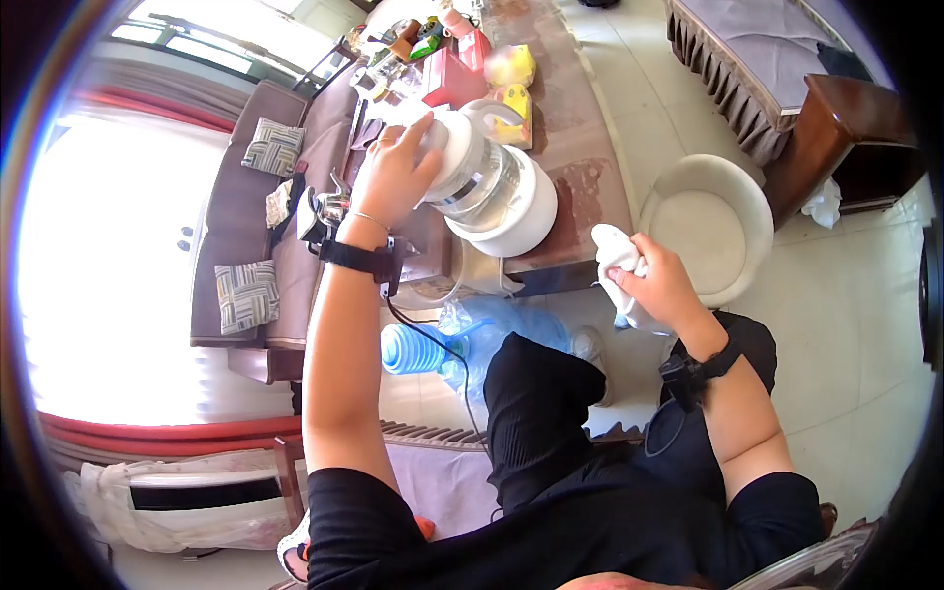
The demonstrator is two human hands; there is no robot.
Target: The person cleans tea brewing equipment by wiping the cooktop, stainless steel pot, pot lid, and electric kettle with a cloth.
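My left hand (393,172) is at the top of a glass electric kettle (482,182), its fingers curled over the white lid (450,147). The clear body stands on a wide white base (521,221), and the white handle (492,113) loops out on the far side. Some of the lid is hidden by my fingers. In my right hand (667,280) a crumpled white cloth (615,256) is gripped. This hand is off the table, to the right of the kettle and near a round cream tub (723,236) on the floor.
Wet patches mark the brown table (590,187). Farther back on it are a yellow box (516,108), a red box (452,79) and glassware. A large blue water bottle (492,339) lies by my legs. A sofa (236,206) is left, a wooden cabinet (826,128) right.
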